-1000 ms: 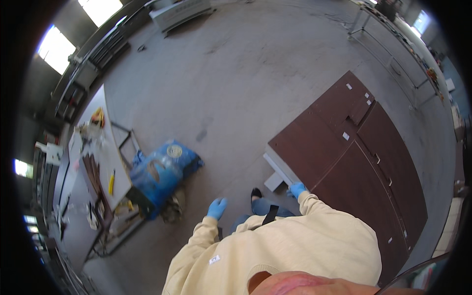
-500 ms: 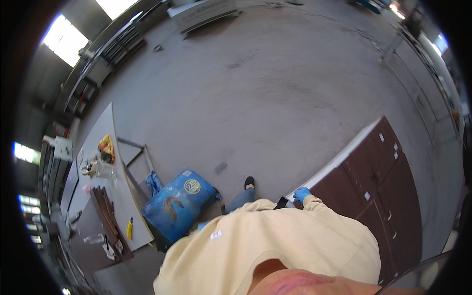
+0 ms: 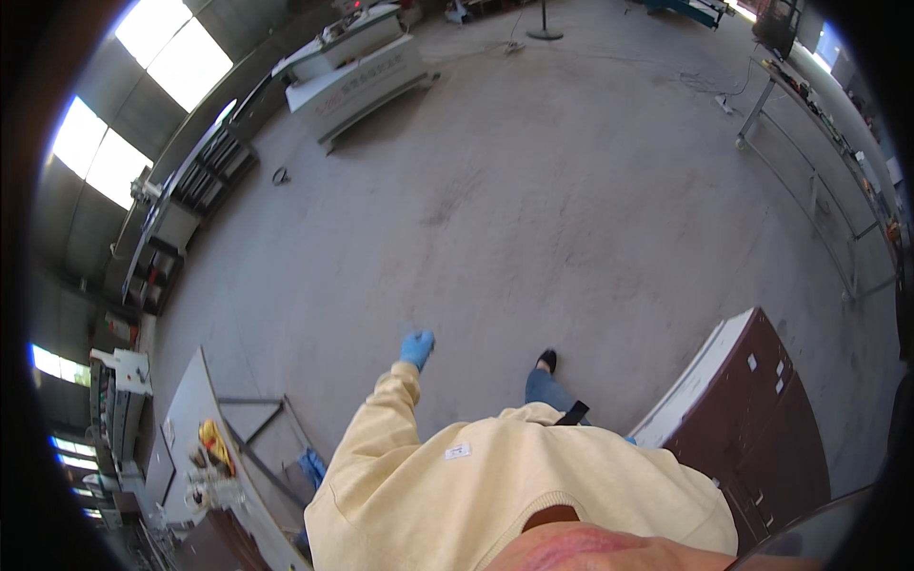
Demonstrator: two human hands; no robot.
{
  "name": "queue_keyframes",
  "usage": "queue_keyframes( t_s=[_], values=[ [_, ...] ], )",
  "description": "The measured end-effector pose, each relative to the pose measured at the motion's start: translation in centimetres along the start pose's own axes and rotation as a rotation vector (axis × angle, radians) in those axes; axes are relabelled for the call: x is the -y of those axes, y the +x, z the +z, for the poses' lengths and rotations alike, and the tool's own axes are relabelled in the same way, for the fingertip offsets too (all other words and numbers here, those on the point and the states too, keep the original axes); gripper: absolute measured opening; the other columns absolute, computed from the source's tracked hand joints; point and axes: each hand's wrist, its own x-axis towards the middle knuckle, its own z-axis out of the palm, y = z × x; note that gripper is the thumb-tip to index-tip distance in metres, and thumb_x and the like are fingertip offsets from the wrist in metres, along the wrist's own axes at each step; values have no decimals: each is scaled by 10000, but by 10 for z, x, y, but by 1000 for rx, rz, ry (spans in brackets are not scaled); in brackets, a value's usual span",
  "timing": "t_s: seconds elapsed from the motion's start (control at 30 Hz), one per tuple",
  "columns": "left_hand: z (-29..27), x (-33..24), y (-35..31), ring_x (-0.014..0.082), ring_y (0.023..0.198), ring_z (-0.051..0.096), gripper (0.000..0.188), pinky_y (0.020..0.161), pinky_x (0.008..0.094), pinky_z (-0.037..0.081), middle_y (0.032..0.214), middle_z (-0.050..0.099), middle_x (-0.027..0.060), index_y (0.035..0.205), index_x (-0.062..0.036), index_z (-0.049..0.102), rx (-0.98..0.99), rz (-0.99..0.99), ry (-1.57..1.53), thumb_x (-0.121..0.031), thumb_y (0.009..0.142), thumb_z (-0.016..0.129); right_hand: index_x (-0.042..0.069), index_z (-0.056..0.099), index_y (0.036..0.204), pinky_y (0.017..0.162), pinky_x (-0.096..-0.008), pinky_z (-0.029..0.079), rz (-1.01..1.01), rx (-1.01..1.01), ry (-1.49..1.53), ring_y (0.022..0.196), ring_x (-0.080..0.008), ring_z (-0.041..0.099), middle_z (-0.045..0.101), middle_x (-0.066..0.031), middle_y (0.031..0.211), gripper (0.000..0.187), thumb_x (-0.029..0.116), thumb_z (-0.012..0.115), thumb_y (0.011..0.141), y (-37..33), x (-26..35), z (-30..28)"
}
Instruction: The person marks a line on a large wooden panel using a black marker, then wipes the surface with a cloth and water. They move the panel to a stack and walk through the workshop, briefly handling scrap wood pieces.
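Note:
My left hand (image 3: 416, 349), in a blue glove, is held out ahead of me over the grey floor, its fingers curled closed. Whether anything small sits inside them cannot be made out. Of my right hand (image 3: 629, 440) only a sliver of blue glove shows past my sweater, beside the white edge of a stack of dark brown panels (image 3: 738, 409); its fingers are hidden. The panels carry small white labels and handles. A black strap end (image 3: 572, 414) sticks out at my waist.
On the left, a pale table (image 3: 205, 400) on a metal frame bears a yellow-and-dark bundle (image 3: 215, 445) and clear plastic items. A white machine (image 3: 362, 86) stands at the far left. A metal rack (image 3: 809, 171) runs along the right, with cables (image 3: 705, 86) on the floor.
My left arm has come into view, reaching forward. The right hand has slipped mostly behind my sweater. With my turn and step, the blue drum has left view and the table sits lower.

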Motion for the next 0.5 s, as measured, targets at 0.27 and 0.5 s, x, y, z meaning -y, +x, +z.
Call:
queue_keyframes(
  t_s=[0.27,0.5],
  values=[
    [87,-50,86,255,697,644,280,623,408,514,831,692,93,933,-103,705,310,-466,294,-347,960,570,47,759,1021,682,-403,577,482,-402,1437,785,-243,733,760,-114,903,234,238,658,929,143,-105,-365],
    [124,-193,287,364,1029,686,216,824,480,555,1138,708,187,1078,-110,751,707,-161,1180,-220,922,650,30,726,940,559,-366,512,121,-644,1543,577,-168,593,677,-28,760,220,230,635,943,303,-176,-642]
  ],
)
